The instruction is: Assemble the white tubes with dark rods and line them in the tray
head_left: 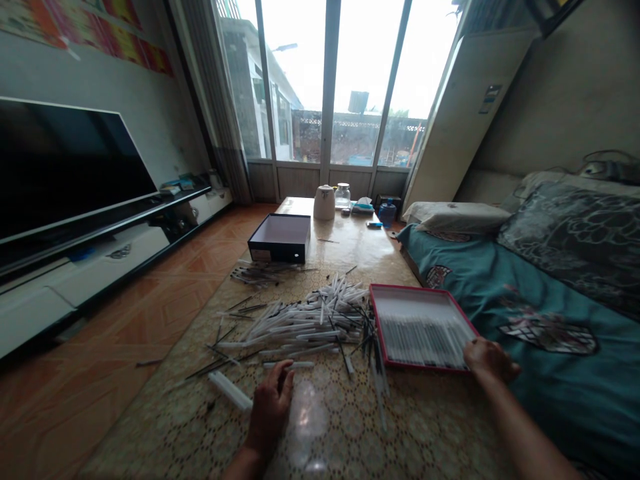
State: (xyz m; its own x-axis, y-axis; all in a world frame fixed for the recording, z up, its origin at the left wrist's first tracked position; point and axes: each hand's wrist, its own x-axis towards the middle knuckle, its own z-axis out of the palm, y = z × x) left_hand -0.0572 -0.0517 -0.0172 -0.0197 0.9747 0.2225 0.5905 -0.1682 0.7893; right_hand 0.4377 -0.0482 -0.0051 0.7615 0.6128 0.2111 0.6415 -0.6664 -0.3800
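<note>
My left hand (pixel 271 405) is low over the table, fingers loosely bent and thumb slightly apart. Its fingertips are by a thin white pen tube (pixel 303 365); whether they touch it is unclear. A white bundle of tubes (pixel 227 389) lies against its left side. My right hand (pixel 487 360) is closed at the near right corner of a shallow red-rimmed box (pixel 420 301); what its fingers grip is hidden. Inside that box, pale pens with dark ends (pixel 425 339) lie side by side in a row. A loose heap of white pen tubes (pixel 310 317) spreads left of the box.
Thin dark sticks (pixel 250 275) lie scattered near a dark-blue open box (pixel 277 252). Farther back stand a white kettle (pixel 325 202), a glass jar (pixel 343 195) and a tissue pack (pixel 363 207). A teal-covered sofa (pixel 470 267) borders the table's right edge.
</note>
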